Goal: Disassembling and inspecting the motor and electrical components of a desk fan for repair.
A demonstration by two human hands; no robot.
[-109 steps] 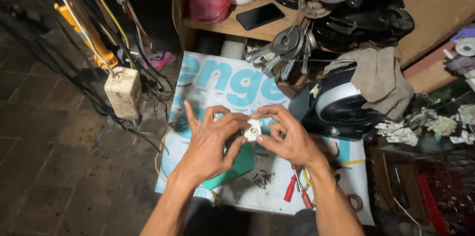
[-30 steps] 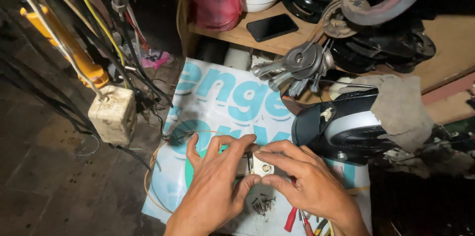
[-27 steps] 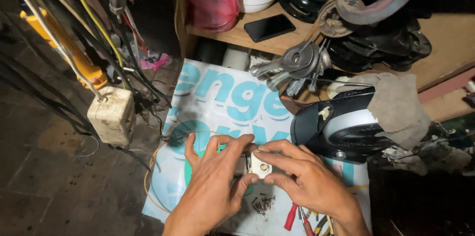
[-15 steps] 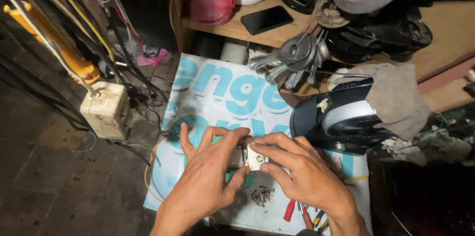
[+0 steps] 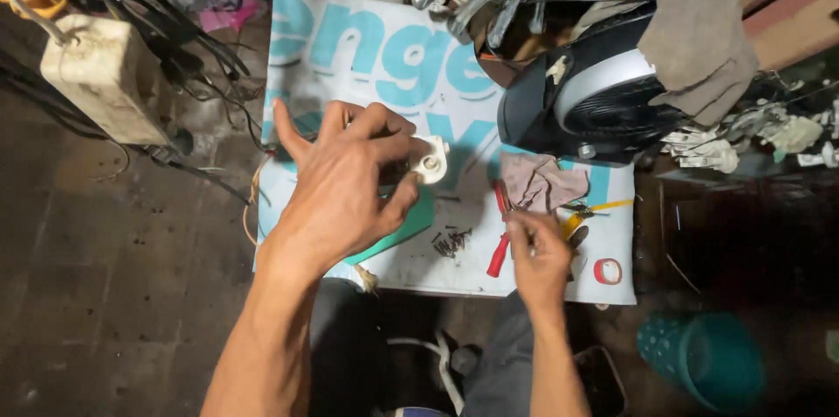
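Fingers of the left hand (image 5: 336,185) pinch a small white plastic part (image 5: 431,159), lifting it just above the printed banner sheet (image 5: 367,41) that serves as the work mat. The right hand (image 5: 540,255) has dropped toward the sheet's near edge and closes loosely around a slim tool at the red-handled pliers (image 5: 500,246); whether it truly grips the tool or only touches it I cannot tell.

On the sheet between the two hands lies a little heap of dark screws (image 5: 450,242), loose, which suggests the part is taken apart or not yet fastened, with a tool being fetched for it. A crumpled rag (image 5: 542,183) sits on the sheet just beyond the right hand, and a roll of red tape (image 5: 608,271) at the sheet's near right corner. A black and white fan housing (image 5: 594,102) rests on the far right of the sheet, draped with a grey cloth (image 5: 699,41). Left of the sheet, a grimy cream switch box (image 5: 105,76) hangs among cables.

Much of the white part hides behind the fingers, so its exact kind is unclear.
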